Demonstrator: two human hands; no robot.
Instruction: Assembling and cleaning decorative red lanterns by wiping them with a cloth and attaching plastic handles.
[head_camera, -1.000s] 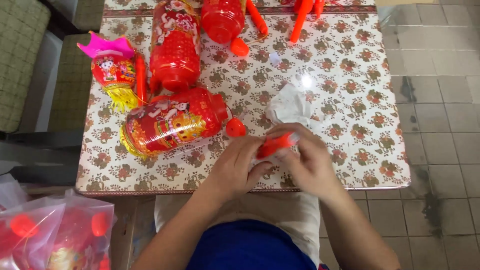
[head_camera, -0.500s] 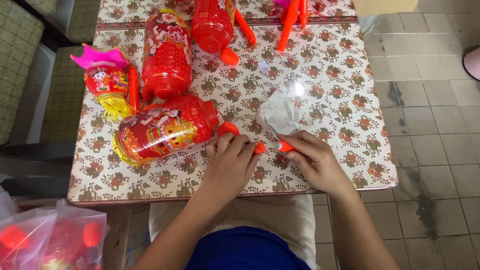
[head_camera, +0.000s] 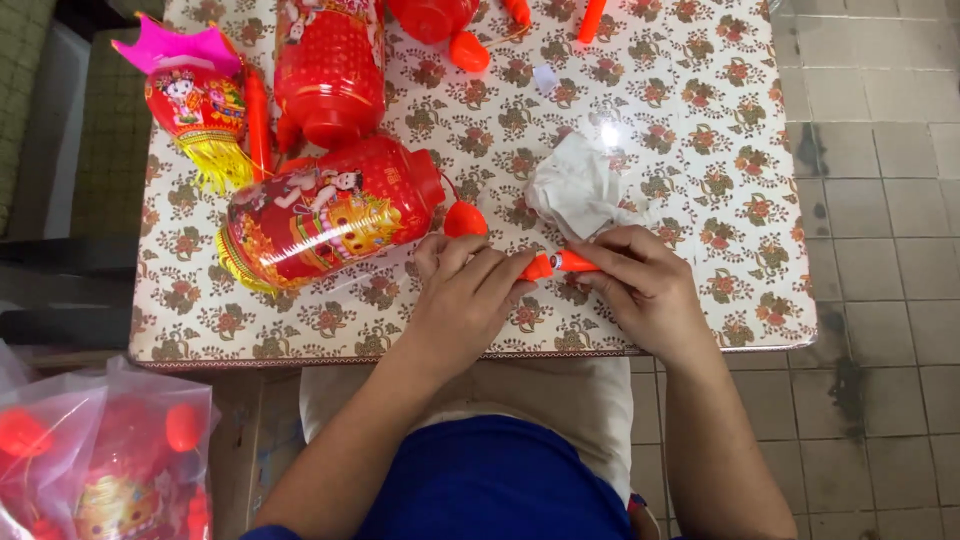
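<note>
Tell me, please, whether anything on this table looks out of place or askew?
One red lantern lies tipped on its side near the left hand. A crumpled clear wrapper sits loose by the right hand. Nothing looks spilled or damaged.

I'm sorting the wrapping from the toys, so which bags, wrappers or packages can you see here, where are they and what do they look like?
Clear plastic bag: bottom left, below the table edge, see-through, holding red lantern parts.
Crumpled clear wrapper: on the flowered tablecloth, just beyond the right hand, whitish and wrinkled.
Shiny film sleeve around the lying red lantern: left of the left hand, glossy, cylinder-shaped.
</note>
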